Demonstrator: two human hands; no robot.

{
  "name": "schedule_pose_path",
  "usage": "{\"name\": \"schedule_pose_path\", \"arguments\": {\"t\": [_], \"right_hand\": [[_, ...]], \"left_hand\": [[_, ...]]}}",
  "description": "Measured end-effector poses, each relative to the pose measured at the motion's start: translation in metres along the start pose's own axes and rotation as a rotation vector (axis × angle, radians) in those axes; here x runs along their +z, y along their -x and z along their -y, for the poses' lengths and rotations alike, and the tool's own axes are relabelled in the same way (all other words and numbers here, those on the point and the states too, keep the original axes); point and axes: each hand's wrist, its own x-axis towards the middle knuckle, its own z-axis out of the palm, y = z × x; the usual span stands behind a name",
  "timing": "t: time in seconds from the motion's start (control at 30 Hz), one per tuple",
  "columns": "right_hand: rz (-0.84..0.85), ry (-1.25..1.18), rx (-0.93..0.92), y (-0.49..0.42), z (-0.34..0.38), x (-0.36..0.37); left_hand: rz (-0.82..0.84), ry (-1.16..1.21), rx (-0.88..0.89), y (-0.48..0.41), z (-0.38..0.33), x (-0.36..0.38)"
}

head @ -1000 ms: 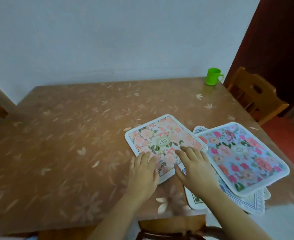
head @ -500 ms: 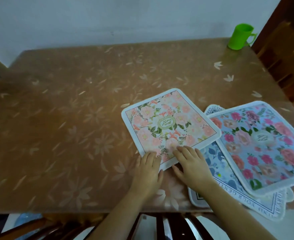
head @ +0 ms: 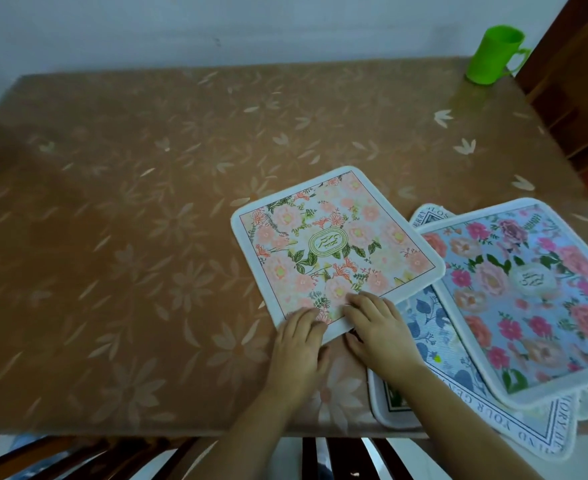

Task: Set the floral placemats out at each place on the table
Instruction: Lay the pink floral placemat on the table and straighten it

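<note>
1. Table [head: 112, 237]. Brown cover printed with pale flowers. It fills most of the view, and its near edge runs along 6 o'clock.

2. Left hand [head: 299, 344]. The forearm rises from 6 o'clock. The palm is down on the table and the fingers are straight and together, their tips lying on the near corner of the peach placemat. Nothing is clasped: it is a flat press.

3. Peach placemat [head: 334, 247]. White border, peach and pink blooms, green oval emblem at centre. It lies flat on the table just right of centre, askew, with its far corner towards 1 o'clock. Its right-hand corner overlaps the leaf-print placemat.

4. Right hand [head: 379, 330]. The forearm enters from 5 o'clock, crossing the leaf-print placemat. The palm is down and the fingers are extended on the peach placemat's near edge, just beside the left fingertips. The thumb is spread towards 9 o'clock. The hand lies flat and clasps nothing (whether the thumb tip slips under the edge cannot be told).

5. Leaf-print placemat [head: 434, 341]. Blue leaves, lettered border, scalloped rim. It lies at 4 o'clock, overhanging the table's near edge.

6. Rose placemat [head: 535, 296]. Blue ground, pink roses, white border. It lies on top of the leaf-print placemat, at 3 to 4 o'clock.

7. Green cup [head: 493, 55]. Upright at the table's far right corner, 1 o'clock, with its handle pointing right.

8. Wooden chair [head: 569, 109]. Dark and blurred, beside the table's right edge.
</note>
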Motion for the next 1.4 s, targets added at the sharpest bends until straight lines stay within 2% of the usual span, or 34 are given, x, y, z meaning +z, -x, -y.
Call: {"name": "schedule_pose_path", "arguments": {"t": [0.33,0.53,0.8,1.03,1.2,1.4], "right_hand": [[-0.059,-0.234,0.125,-0.008,0.001,-0.004],[-0.075,-0.278,0.152,-0.011,0.010,-0.013],[-0.039,-0.341,0.240,-0.003,0.025,-0.026],[-0.067,-0.431,0.413,0.009,0.049,-0.029],[-0.034,-0.453,0.489,0.005,0.092,-0.021],[0.006,-0.481,0.497,-0.015,0.165,-0.004]], "left_hand": [[-0.119,0.326,-0.165,-0.012,0.000,0.004],[-0.128,0.581,-0.280,-0.015,0.000,-0.012],[-0.105,0.597,-0.374,0.002,0.023,-0.037],[-0.188,0.572,-0.354,0.029,0.077,-0.070],[-0.180,0.545,-0.341,0.059,0.130,-0.094],[-0.121,0.544,-0.359,0.091,0.202,-0.128]]}}
